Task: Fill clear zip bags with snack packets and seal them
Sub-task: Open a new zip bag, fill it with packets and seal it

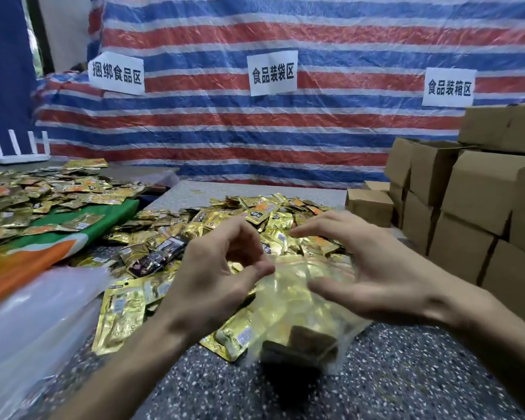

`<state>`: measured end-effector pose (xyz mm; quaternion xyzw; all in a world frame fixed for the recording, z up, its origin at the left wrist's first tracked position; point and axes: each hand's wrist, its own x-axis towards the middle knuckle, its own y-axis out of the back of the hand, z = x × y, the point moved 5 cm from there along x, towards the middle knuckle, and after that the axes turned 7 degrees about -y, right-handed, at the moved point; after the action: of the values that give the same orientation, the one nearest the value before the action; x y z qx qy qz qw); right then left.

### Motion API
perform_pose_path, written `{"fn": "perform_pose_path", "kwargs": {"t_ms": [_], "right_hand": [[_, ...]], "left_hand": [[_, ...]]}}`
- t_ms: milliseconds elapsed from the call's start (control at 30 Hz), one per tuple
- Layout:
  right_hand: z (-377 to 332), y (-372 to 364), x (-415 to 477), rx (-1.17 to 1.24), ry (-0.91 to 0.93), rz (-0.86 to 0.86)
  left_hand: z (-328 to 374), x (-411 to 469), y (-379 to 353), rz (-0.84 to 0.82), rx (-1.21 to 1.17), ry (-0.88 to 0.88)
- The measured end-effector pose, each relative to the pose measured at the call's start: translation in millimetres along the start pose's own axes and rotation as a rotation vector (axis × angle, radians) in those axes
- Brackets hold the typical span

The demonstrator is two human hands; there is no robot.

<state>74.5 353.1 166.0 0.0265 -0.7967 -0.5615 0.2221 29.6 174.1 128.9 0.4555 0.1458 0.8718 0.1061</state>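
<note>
A clear zip bag (288, 301) with a red zip line is held upright over the speckled table (406, 374). It holds gold snack packets and two dark packets at its bottom. My left hand (222, 268) pinches the bag's top left corner between thumb and curled forefinger. My right hand (367, 268) holds the bag's right side, with the thumb across its front and the fingers reaching over the mouth. A heap of gold snack packets (255, 219) lies just behind the bag. One dark packet (158, 256) lies in the heap to the left.
Stacked cardboard boxes (473, 201) stand along the right. A pile of clear plastic bags (34, 322) lies at the near left, beside a green and orange sack (58, 237) with more gold packets (43, 189) on it. A white router (19, 153) sits far left. A striped tarp (255, 131) with paper signs hangs behind.
</note>
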Motion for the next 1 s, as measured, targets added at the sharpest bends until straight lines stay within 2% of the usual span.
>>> {"fn": "perform_pose_path", "kwargs": {"t_ms": [133,367,433,533,600,800,1000], "right_hand": [[-26.2,-16.2,9.7,-0.094,0.064,-0.020],[-26.5,-20.0,10.2,0.061,0.107,0.061],[-25.6,-19.9,10.8,0.091,0.103,0.083],[-23.8,-20.4,12.1,0.141,0.075,0.085],[-22.5,-21.5,12.3,0.146,0.058,0.062],[-13.8,-22.4,4.3,0.155,0.007,-0.019],[2.3,-11.5,-3.1,0.166,-0.008,-0.019]], "left_hand": [[7.5,-4.1,-0.1,0.032,-0.002,-0.034],[8.2,-11.9,7.5,0.037,-0.075,-0.021],[6.8,-13.5,6.8,-0.012,-0.017,-0.049],[5.3,-16.9,-1.6,-0.173,0.208,-0.150],[2.9,-19.8,-6.2,-0.252,0.273,-0.190],[4.9,-24.3,-4.5,-0.174,0.292,-0.284],[5.8,-18.7,-3.8,-0.101,0.266,-0.270]]}}
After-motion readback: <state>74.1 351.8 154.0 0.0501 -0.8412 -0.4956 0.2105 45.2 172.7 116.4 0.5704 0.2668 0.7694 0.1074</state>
